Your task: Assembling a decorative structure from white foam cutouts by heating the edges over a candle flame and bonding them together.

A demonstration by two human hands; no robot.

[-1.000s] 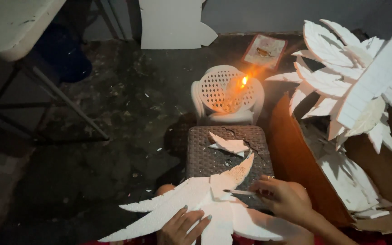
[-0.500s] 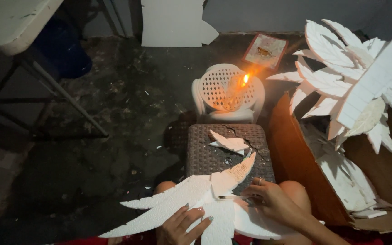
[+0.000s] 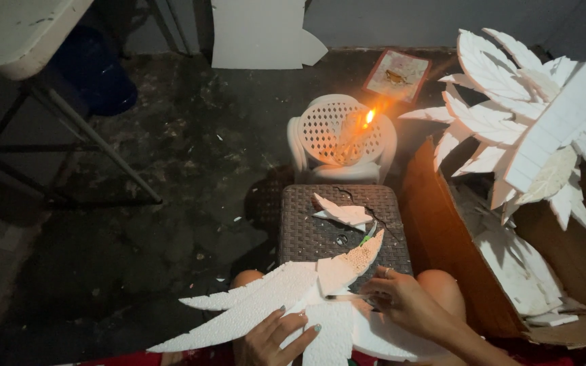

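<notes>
We log one white foam wing cutout [image 3: 272, 305], bottom centre of the frame, long axis running lower left to upper right, feather tips pointing left. Our left hand [image 3: 272, 339] lies beneath it, fingers spread flat against the foam. Our right hand [image 3: 408, 301] pinches a thin blade [image 3: 347, 297] lying on the cutout, just below the brown woven stool [image 3: 320, 234].

View: single head-worn camera, above the seated person.
Direction: steeply down and forward, over the knees to the floor [image 3: 171, 203].
Range: close to the hands; far objects small.
</notes>
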